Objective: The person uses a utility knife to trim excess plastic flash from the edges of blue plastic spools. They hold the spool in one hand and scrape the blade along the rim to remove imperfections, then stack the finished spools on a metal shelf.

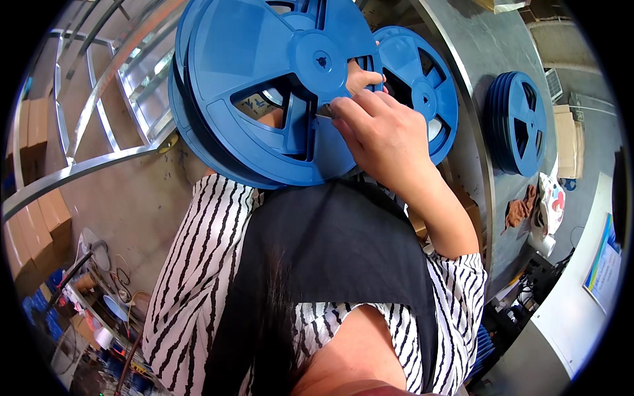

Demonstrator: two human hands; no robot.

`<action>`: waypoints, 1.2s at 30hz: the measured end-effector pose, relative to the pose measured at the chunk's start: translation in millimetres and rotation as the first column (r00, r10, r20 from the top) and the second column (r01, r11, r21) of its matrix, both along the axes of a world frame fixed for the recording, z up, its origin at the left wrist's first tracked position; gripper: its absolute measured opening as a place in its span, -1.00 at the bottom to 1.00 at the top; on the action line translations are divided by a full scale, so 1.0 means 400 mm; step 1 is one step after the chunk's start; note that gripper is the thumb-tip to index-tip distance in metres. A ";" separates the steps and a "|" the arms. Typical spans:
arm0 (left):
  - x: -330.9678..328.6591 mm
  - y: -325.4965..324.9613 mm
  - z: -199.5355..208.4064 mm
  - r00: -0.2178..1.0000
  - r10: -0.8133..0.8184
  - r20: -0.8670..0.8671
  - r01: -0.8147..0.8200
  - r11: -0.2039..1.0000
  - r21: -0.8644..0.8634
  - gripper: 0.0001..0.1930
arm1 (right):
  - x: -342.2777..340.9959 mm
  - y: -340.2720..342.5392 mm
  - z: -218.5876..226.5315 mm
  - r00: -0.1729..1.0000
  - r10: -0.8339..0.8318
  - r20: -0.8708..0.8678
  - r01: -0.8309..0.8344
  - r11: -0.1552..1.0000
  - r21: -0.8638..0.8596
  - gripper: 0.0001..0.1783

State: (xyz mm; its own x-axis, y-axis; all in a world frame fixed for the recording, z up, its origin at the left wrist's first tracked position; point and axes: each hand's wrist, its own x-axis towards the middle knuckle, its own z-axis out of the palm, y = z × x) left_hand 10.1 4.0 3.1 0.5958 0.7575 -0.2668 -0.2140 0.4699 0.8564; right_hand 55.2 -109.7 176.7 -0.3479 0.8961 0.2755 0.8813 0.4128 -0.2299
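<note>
Large blue plastic reels [244, 49], at least two stacked face to face, are tilted up in front of my apron. My left arm passes behind them. Through a cut-out near the right rim, part of my left hand [360, 77] shows, its fingers curled at the reel; the rest of it is hidden. My right hand [389, 129] is over the lower right of the front reel, with thumb and index finger pinched on a small grey metal-looking piece [325, 111] beside a cut-out. Its exact kind cannot be made out.
Behind my right hand stands another blue reel [429, 99]. A stack of blue reels [518, 122] sits on the grey metal table [479, 39] at right, with a brown cloth [520, 206] nearer. On the left are a metal rack frame [99, 168] and cardboard boxes [39, 228].
</note>
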 end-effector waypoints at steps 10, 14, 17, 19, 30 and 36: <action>0.016 0.005 -0.060 0.975 0.103 -0.198 0.003 0.883 0.470 -0.32 | -0.011 0.012 0.013 0.988 0.088 0.125 -0.087 0.996 -0.019 -0.87; 0.013 0.013 -0.079 0.957 0.152 -0.246 0.017 0.820 0.573 -0.32 | -0.018 0.000 0.028 0.985 0.135 0.106 -0.129 0.990 -0.064 -0.84; 0.010 0.003 -0.047 0.980 0.068 -0.187 0.005 0.930 0.368 -0.29 | -0.019 -0.011 0.028 0.984 0.132 0.120 -0.117 0.985 -0.127 -0.83; 0.018 -0.019 0.022 0.999 0.030 -0.023 -0.027 0.995 0.099 -0.28 | -0.027 -0.033 0.018 0.982 0.189 0.014 -0.184 0.967 -0.175 -0.84; 0.049 0.026 -0.250 0.993 0.056 -0.100 0.039 0.654 0.755 -0.37 | -0.015 0.012 -0.123 0.441 -0.506 -0.741 -0.128 0.782 -0.610 -0.81; 0.076 0.026 -0.230 0.975 0.150 -0.165 -0.083 0.930 0.359 -0.64 | -0.048 0.019 -0.132 0.538 -0.448 -0.714 -0.028 0.837 -0.547 -0.80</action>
State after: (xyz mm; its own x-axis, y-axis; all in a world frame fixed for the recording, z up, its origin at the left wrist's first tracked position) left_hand 40.4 14.4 -89.1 0.4631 0.8834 -0.0712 -0.0702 0.1166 0.9907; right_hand 35.9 -102.2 123.9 0.0198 0.9925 -0.1209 0.2685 -0.1218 -0.9555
